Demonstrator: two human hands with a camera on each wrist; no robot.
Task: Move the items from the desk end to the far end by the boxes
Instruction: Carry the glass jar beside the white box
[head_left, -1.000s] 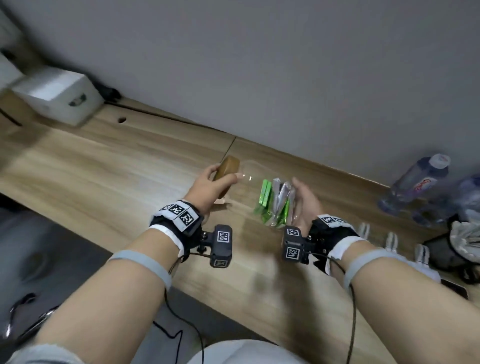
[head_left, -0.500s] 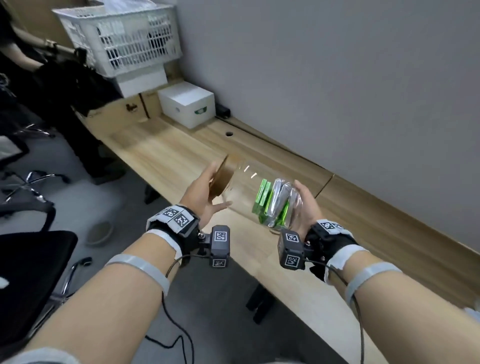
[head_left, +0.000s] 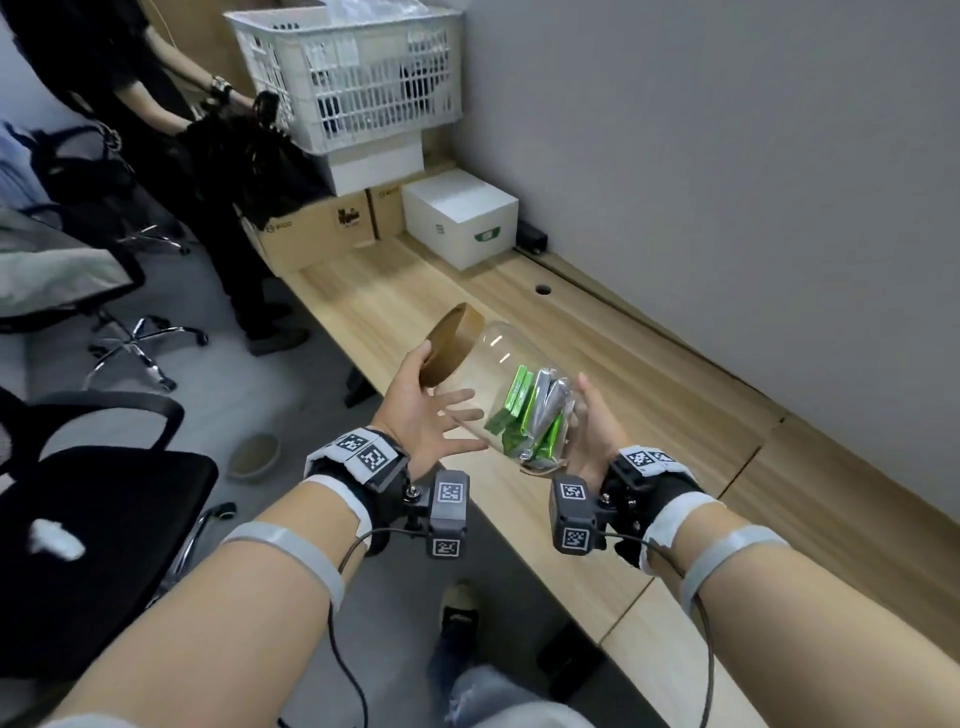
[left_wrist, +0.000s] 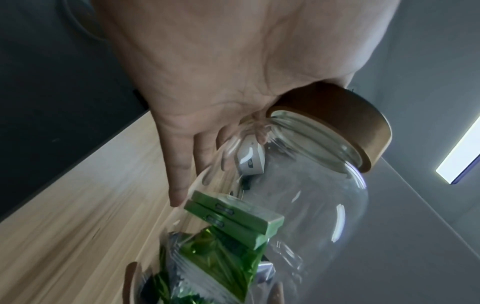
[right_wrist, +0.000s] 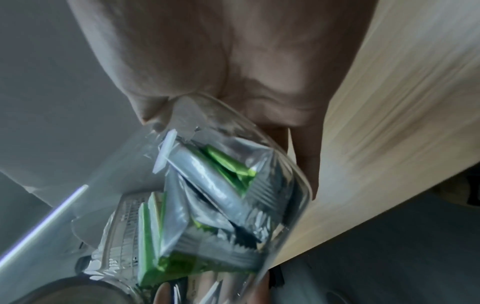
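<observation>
The long stretch of worktop (head_left: 395, 312) ahead, up to its far end, is left bare except for a cable hole (head_left: 543, 289) near the wall edge. The far end is closed off by a white box (head_left: 457, 218) at the wall corner and cardboard boxes (head_left: 317, 228) beside it, topped by a white carton and a white basket (head_left: 358, 78). The wall (head_left: 727, 182) bounds the right edge. Off the front edge, the aisle is narrowed by a standing person (head_left: 156, 104) and office chairs (head_left: 93, 291).
</observation>
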